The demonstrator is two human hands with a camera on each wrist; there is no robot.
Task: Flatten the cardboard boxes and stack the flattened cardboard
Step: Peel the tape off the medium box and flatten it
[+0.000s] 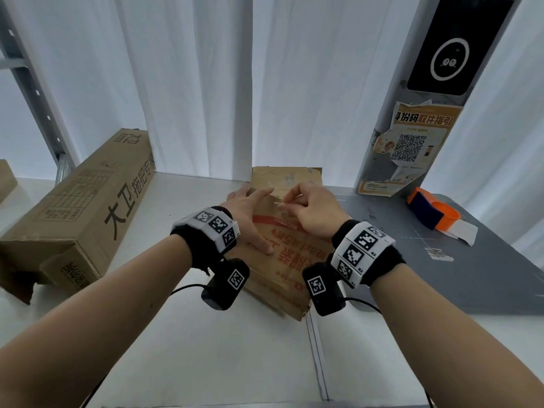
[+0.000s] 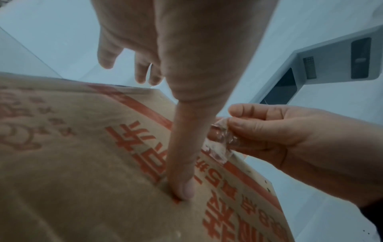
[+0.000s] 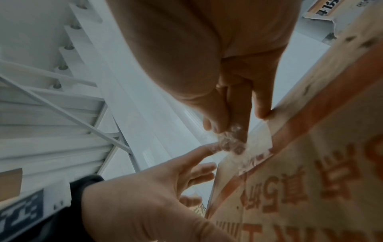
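We are mid-task at a white table [image 1: 206, 348]: our left hand [image 1: 250, 213], fingers spread straight, presses down the orange-printed cardboard box [image 1: 282, 275] lying at table centre, while our right hand [image 1: 312, 210] pinches a strip of clear tape [image 2: 219, 144] between thumb and fingertips, peeling it off the box's far end. The box looks nearly flat (still taped, we judge); no stack of flattened cardboard shows. To the left a long brown carton [image 1: 82, 213] lies unflattened. Right, on a grey mat [image 1: 441, 275], sits an orange tape dispenser [image 1: 432, 212]. Beyond: a grey kiosk post [image 1: 412, 136] with a peeling poster, white curtains [image 1: 206, 83], metal shelving [image 1: 29, 83].
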